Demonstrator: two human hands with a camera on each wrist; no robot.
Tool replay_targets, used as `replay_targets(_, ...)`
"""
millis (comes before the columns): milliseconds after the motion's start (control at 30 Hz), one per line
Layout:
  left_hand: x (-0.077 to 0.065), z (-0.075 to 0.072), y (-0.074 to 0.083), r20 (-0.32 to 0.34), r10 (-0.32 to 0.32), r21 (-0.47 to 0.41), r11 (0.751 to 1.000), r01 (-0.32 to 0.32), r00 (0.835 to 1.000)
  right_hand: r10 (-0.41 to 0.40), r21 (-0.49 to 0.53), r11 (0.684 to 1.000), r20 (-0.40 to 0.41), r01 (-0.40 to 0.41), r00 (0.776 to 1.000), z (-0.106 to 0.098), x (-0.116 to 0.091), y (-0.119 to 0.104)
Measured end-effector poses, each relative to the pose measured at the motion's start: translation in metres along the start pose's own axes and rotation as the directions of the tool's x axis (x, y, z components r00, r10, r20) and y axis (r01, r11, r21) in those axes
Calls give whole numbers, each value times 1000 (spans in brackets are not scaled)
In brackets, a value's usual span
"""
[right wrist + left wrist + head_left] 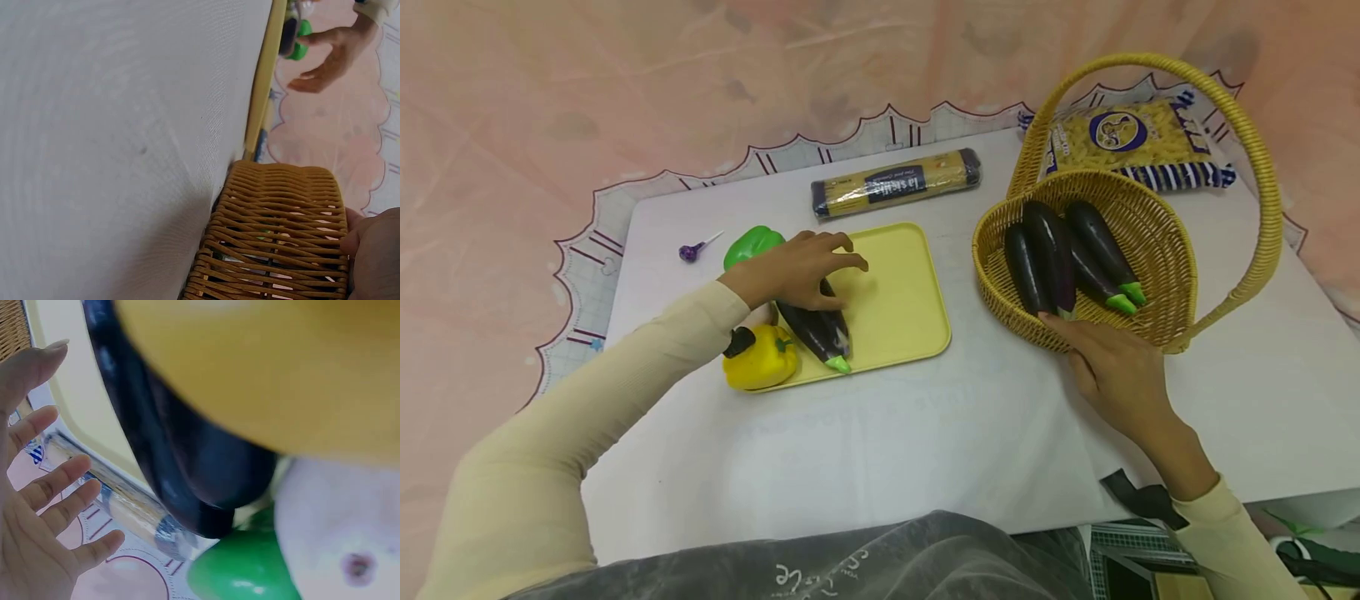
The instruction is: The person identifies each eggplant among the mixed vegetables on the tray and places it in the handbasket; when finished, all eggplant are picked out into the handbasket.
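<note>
My left hand [808,271] hovers with spread, slightly bent fingers over two dark eggplants [131,394] on a yellow tray [898,292], holding nothing. A yellow bell pepper [760,358], a green bell pepper [752,243] and a pale rounded vegetable [337,531] lie around the tray's left end, the pale one partly hidden by my arm in the head view. At the near rim of a wicker basket [1176,275], my right hand [1116,375] grips the edge, fingertips close to the eggplants [1048,250] inside. Several eggplants with green stem ends lie there.
Behind the tray lies a pack of spaghetti [895,183]. A bag of pasta [1138,142] rests behind the basket, whose tall handle [1262,175] arches over its right side. To the far left is a purple lollipop [691,252]. The white table's front edge is near my body.
</note>
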State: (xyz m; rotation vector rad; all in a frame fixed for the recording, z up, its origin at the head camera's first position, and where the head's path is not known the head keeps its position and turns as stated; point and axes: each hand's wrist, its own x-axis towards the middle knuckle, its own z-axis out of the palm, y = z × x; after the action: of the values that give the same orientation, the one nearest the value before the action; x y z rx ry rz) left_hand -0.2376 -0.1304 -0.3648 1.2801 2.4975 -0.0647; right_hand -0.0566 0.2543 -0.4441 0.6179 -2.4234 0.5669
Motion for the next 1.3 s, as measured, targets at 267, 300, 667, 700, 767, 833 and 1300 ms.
replay_targets(267, -9, 3, -6, 7, -13, 23, 1000, 13, 1000, -6, -8, 1000, -12, 6, 1000, 0, 0, 2)
replay_targets(300, -10, 3, -6, 12, -16, 24, 1000, 16, 1000, -7, -7, 1000, -15, 7, 1000, 0, 0, 2)
replay_targets(667, -17, 3, -8, 68, -67, -31, 997, 69, 995, -10, -4, 1000, -14, 10, 1000, -1, -1, 2)
replay_targets(700, -17, 3, -8, 72, -69, -39, 997, 72, 995, -12, -3, 1000, -19, 12, 1000, -1, -1, 2)
replay_targets(767, -18, 3, -8, 83, -77, -51, 995, 81, 994, -16, 0, 1000, -30, 16, 999, 0, -1, 2)
replay_targets(833, -17, 4, -8, 95, -79, -59, 995, 85, 992, -22, 8, 1000, -43, 22, 999, 1, 0, 2)
replay_targets(1300, -15, 13, -8, 175, -91, -57, 993, 103, 980, -10, 10, 1000, -28, 11, 1000, 2, 0, 1)
